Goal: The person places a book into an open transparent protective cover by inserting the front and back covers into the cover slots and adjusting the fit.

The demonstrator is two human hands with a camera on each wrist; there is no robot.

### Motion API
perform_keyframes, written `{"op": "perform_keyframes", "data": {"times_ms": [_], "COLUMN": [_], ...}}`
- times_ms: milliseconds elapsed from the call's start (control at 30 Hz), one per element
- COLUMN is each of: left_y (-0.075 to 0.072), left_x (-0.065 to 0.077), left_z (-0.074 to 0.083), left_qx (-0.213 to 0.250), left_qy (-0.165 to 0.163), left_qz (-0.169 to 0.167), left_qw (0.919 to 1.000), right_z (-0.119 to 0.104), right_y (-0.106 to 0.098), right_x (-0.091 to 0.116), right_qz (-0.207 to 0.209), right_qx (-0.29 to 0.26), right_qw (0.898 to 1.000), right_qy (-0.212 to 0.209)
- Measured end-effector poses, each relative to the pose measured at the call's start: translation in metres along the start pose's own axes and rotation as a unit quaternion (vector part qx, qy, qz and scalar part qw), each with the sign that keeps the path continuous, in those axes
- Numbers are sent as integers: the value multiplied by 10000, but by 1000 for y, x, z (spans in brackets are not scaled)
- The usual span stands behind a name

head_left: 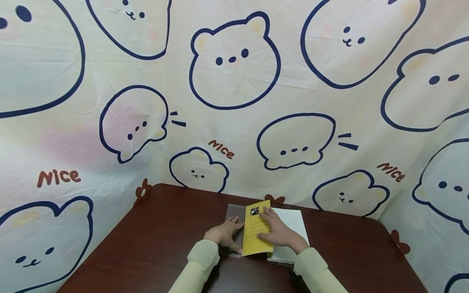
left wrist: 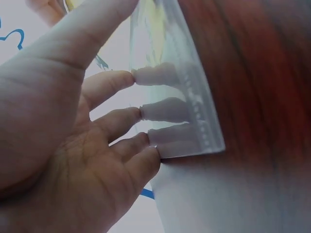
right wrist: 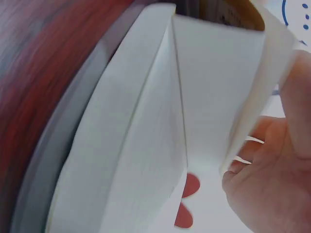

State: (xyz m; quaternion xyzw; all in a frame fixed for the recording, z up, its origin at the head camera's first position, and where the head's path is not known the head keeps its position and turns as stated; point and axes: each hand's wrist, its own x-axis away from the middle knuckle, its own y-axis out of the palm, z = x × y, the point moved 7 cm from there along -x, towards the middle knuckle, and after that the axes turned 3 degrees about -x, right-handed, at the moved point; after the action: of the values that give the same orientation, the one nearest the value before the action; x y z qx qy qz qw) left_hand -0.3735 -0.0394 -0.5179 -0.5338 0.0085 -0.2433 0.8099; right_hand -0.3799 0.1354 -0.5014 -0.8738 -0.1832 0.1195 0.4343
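A book lies partly opened on the table, with a yellow flap (head_left: 253, 240) that bears a small photo and print. To its left lies a clear plastic cover (head_left: 234, 211). My left hand (head_left: 224, 235) rests on that cover, its fingertips touching the clear plastic sheet (left wrist: 170, 111) in the left wrist view. Spread over the yellow flap is my right hand (head_left: 280, 232), thumb apart from the fingers. White pages (head_left: 293, 219) show to the right of it. In the right wrist view the white pages (right wrist: 136, 131) stand fanned, and the right fingertips are partly hidden behind a raised leaf.
The dark red-brown table (head_left: 165, 228) extends to both sides of the book. A pale cloth (head_left: 234, 126) printed with cartoon animals hangs behind and beside the table.
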Motion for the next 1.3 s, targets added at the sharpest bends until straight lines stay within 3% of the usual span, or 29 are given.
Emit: {"op": "perform_keyframes", "data": {"times_ms": [67,167,300,500,833,1300], "left_y": [0,0,0,0,0,-1], "left_x": [0,0,1,3,3,2], "left_z": [0,-1,-1,0,-1,1], "left_qx": [-3,-13,4,111,95,104], "left_qy": [-1,-52,-72,-34,2,5], "left_qz": [55,95,107,117,99,103], "left_qw": [10000,9999,9999,9999,9999,9999], "right_z": [5,7,8,11,1,-8], "right_y": [-2,-1,5,12,21,26], "right_x": [3,6,7,8,6,0], "right_qz": [92,41,-261,-145,-185,-224], "right_qx": [-107,-794,-1846,-2282,-2124,-2021], "right_qw": [9998,9968,9824,9730,9757,9789], "right_qy": [170,119,60,315,509,210]}}
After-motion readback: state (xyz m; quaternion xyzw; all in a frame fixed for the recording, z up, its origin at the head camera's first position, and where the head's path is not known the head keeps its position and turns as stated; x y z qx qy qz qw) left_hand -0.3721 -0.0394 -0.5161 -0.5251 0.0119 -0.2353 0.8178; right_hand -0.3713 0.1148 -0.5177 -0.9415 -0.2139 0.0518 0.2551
